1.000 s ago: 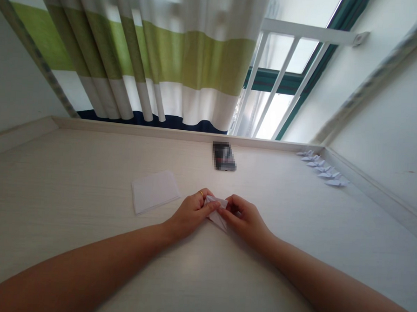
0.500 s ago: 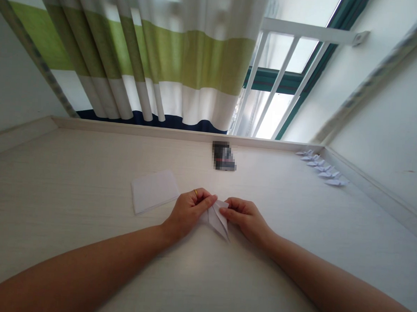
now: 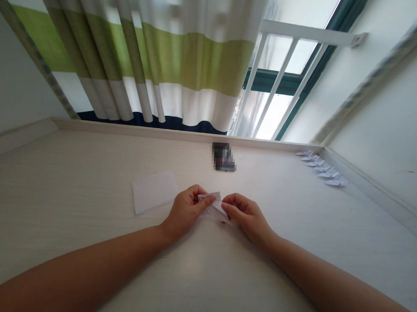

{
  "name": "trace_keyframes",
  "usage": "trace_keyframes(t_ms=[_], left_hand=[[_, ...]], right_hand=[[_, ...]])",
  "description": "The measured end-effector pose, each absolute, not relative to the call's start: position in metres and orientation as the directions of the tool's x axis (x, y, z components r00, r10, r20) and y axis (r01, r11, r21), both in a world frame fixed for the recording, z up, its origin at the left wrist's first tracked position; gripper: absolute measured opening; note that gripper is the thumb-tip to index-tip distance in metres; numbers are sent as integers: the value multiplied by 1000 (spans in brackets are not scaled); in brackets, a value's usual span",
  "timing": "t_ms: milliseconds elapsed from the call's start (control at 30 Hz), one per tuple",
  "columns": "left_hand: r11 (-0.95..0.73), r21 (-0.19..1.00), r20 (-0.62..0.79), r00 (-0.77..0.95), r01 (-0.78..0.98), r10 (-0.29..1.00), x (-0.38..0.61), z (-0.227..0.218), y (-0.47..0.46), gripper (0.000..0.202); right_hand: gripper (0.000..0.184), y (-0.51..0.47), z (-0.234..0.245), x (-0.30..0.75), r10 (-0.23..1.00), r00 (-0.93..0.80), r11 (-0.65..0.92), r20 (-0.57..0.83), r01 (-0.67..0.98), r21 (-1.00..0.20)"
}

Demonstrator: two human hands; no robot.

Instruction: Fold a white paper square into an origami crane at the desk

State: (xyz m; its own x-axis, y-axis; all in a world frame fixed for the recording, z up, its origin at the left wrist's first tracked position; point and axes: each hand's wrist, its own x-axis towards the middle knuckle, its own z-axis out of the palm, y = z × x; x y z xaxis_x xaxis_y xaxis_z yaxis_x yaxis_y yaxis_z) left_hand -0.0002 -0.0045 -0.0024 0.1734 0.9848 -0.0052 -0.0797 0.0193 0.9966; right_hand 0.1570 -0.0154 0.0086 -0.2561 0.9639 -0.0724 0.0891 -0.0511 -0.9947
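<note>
The folded paper [image 3: 216, 209] is between the two hands, just above the table [image 3: 194, 285]. It should be very light, thin and easily creased — stiffer, probably, where layers stack — so a flat pinch on the layered edges looks safest. The left hand [image 3: 187, 208] pinches it beneath the thumb; the right hand [image 3: 245, 211] has fingertips at its right edge, whether gripping I cannot tell. Beyond lie sheets [image 3: 154, 193], left, and small folded pieces [image 3: 335, 183], far right.

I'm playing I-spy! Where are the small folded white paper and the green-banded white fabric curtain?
Small folded white paper [image 3: 218, 206]: head view, visible middle.
Green-banded white fabric curtain [image 3: 199, 60]: head view, its green band.
</note>
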Motion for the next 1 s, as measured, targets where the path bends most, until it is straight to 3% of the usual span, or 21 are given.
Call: trace_keyframes(t_ms=[100,233,433,600,700,867,1000], left_hand=[[-31,995,44,133,-99,990,0,-3,-5,23],[-51,995,65,173,-85,983,1,-1,-7,22],[70,972,13,346,-224,938,1,0,-6,33],[102,980,-22,418,-169,908,2,-2,-5,25],[88,983,-16,403,-160,915,2,-4,-6,24],[45,990,7,373,-131,928,1,-3,-7,26],[52,988,6,378,-144,926,0,-2,-6,28]], right_hand=[[24,-17,5,155,954,-295,-36,-52,59,-998],[15,-20,4,155,971,-240,81,24,230,-970],[14,-24,12,159,967,-196,235,165,427,-873],[15,-24,11,162,943,-229,327,242,490,-808],[15,-23,10,162,934,-231,351,271,467,-812],[18,-23,11,162,954,-220,271,204,343,-899],[21,-22,13,165,949,-253,273,190,353,-895]])
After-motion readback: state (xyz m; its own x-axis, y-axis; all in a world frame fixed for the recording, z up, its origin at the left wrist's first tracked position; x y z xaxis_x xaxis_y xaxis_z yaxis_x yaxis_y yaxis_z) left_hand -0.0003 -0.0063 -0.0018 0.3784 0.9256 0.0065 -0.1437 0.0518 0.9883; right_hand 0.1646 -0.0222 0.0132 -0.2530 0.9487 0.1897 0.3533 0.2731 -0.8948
